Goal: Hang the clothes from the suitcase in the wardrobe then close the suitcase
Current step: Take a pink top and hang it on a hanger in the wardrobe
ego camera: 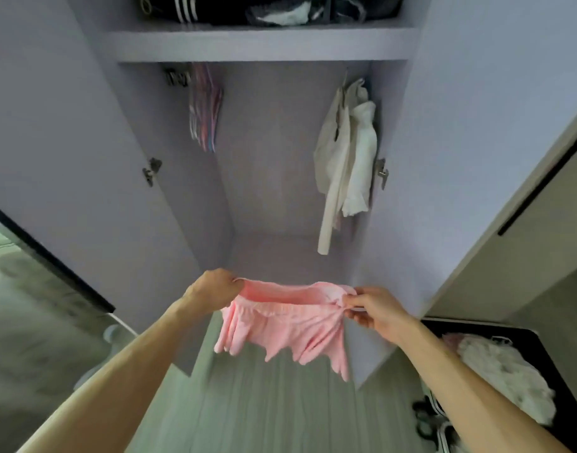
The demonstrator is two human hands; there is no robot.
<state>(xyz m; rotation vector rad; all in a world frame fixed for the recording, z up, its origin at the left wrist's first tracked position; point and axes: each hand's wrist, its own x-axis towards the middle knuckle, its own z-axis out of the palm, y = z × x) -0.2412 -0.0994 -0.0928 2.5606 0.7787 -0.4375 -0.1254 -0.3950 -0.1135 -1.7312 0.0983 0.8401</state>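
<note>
A person is standing before an open wardrobe point(267, 152), holding a pink garment point(287, 325) stretched between both hands at the near centre. The left hand point(215, 287) is gripping one end of the gathered waistband with curled fingers; the right hand point(375, 308) is pinching the other end between thumb and fingers. The pleated hem is hanging free above the pale floor point(274, 403). No hanger is in either hand, so the step appears to be readying the piece for hanging. To do it well, one hand should probably be keeping the waistband level while the other is reaching for a hanger, so the fabric is not slipping or bunching. A bunch of empty hangers point(203, 106) is hanging at the far left of the wardrobe; white clothes point(349, 152) are already hanging at the far right, leaving open space between. A shelf point(257, 44) above is carrying dark items point(264, 8). The suitcase point(496, 326) is lying open at the near right with a white fluffy garment point(506, 380) inside, so more hanging seems to be waiting. Nothing is blocking the reach into the wardrobe.
</note>
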